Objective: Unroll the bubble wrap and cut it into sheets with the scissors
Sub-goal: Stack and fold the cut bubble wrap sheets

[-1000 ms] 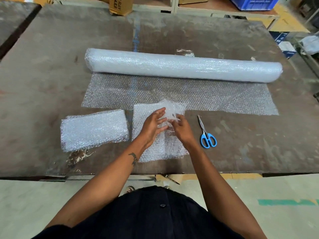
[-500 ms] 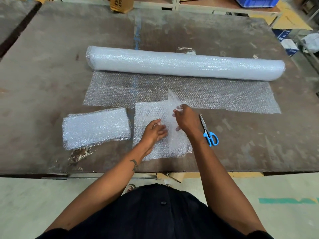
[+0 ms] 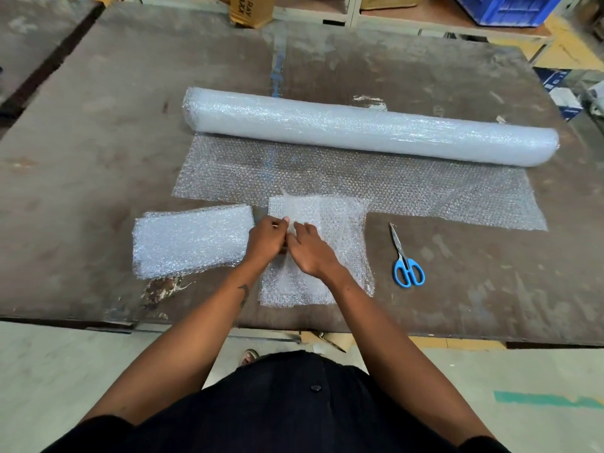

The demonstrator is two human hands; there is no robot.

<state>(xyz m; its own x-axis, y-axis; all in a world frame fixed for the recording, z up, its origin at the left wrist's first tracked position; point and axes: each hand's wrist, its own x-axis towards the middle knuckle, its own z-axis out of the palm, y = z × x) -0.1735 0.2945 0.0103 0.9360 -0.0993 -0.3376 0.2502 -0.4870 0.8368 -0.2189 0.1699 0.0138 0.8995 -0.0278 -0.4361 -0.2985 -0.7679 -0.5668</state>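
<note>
A long bubble wrap roll (image 3: 369, 125) lies across the brown table (image 3: 98, 125), with an unrolled flap (image 3: 327, 178) spread toward me. A cut sheet (image 3: 340, 230) lies in front of the flap, folded over on itself. My left hand (image 3: 266, 240) and my right hand (image 3: 310, 250) meet at the sheet's left side, each pinching its edge. Blue-handled scissors (image 3: 407, 261) lie shut on the table to the right of the sheet, untouched. A stack of folded sheets (image 3: 189, 240) sits to the left of my hands.
A cardboard box (image 3: 250, 8) stands at the table's far edge and a blue crate (image 3: 510, 8) sits on a shelf behind. A second table (image 3: 32, 34) is at far left. A chipped patch (image 3: 161, 287) marks the near table edge.
My right hand has carried the sheet's right side over to the left, folding it. Both hands shifted left and now meet at the sheet's left edge.
</note>
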